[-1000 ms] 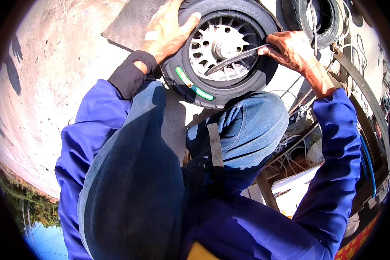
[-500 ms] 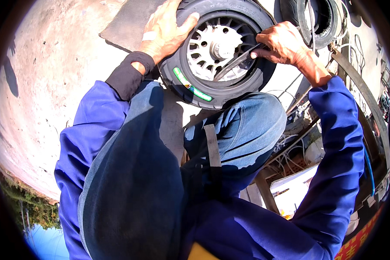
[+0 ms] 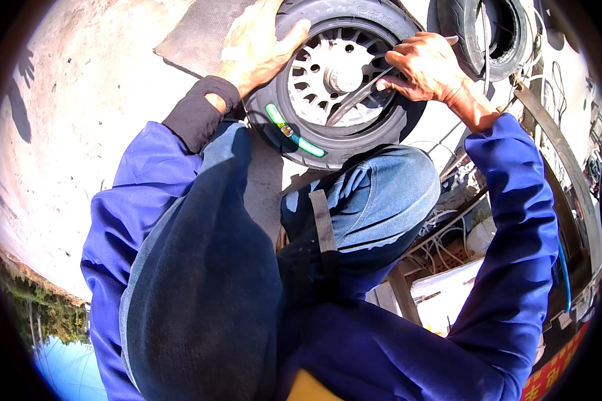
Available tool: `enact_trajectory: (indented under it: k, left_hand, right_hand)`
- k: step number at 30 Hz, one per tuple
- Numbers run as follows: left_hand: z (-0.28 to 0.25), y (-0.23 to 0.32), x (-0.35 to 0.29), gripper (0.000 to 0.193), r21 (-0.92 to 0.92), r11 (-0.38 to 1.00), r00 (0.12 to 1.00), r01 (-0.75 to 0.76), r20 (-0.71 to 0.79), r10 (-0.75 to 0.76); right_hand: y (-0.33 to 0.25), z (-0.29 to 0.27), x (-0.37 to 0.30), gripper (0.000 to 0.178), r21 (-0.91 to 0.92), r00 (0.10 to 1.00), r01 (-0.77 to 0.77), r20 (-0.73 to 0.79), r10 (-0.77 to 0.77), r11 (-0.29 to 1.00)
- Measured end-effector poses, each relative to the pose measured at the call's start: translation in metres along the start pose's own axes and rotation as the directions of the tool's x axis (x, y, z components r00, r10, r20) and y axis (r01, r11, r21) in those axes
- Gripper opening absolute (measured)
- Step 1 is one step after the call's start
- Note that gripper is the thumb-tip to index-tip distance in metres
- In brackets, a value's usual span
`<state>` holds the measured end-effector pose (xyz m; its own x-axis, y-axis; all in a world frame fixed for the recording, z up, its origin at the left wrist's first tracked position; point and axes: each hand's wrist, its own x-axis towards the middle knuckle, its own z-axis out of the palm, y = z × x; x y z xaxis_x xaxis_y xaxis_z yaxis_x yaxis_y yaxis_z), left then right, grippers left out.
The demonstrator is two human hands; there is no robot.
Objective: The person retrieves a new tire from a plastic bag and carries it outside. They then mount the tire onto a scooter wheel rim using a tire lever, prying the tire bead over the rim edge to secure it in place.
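A black tyre (image 3: 354,148) lies flat around a silver spoked wheel rim (image 3: 318,72) in front of my knees, with a green-and-white label on its near sidewall. My left hand (image 3: 254,50) rests on the tyre's left side, thumb stretched out; its fingertips are cut off by the top edge. My right hand (image 3: 425,69) is wrapped round a metal tyre lever (image 3: 354,100) at the tyre's right side. The lever slants down to the left across the rim, its far tip by the tyre's inner edge near the hub.
A grey textured mat (image 3: 197,40) lies partly under the left side of the tyre. Another loose tyre (image 3: 461,40) lies at upper right among hoses. Along the right run a curved metal bar (image 3: 562,140), white cables (image 3: 441,244) and a blue hose (image 3: 563,274).
My right hand has shifted slightly left, towards the wheel's middle, with the lever in it. My left hand stays in nearly the same place on the tyre.
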<state>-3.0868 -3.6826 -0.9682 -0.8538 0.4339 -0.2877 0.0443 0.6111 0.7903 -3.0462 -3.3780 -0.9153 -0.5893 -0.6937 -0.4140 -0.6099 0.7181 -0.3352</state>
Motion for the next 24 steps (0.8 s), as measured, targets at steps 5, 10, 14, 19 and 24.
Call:
enact_trajectory:
  k: [5,10,14,19,24]
  left_hand:
    - [0.000,0.001,-0.001,0.066,0.039,0.999,1.000,0.022,0.012,-0.022]
    - [0.001,0.000,0.001,0.065,0.028,1.000,1.000,-0.002,0.015,0.001]
    - [0.001,0.000,0.001,0.065,0.048,0.999,1.000,-0.017,0.015,0.016]
    - [-0.001,0.007,0.003,0.064,0.053,0.998,0.999,0.024,0.031,-0.026]
    - [-0.002,0.006,0.004,0.064,0.041,0.999,0.998,0.035,0.052,-0.037]
  right_hand:
    - [0.001,-0.008,0.021,0.040,-0.014,0.984,0.169,-0.064,-0.169,0.986]
    - [-0.007,0.002,0.014,0.034,-0.014,0.986,0.147,-0.079,-0.148,0.989]
    - [0.001,-0.005,0.019,0.025,0.045,0.970,0.228,-0.093,-0.223,0.973]
    - [0.010,0.016,0.019,0.020,0.022,0.971,0.240,-0.022,-0.239,0.971]
    - [0.000,0.009,0.030,0.016,0.040,0.977,0.213,0.019,-0.213,0.976]
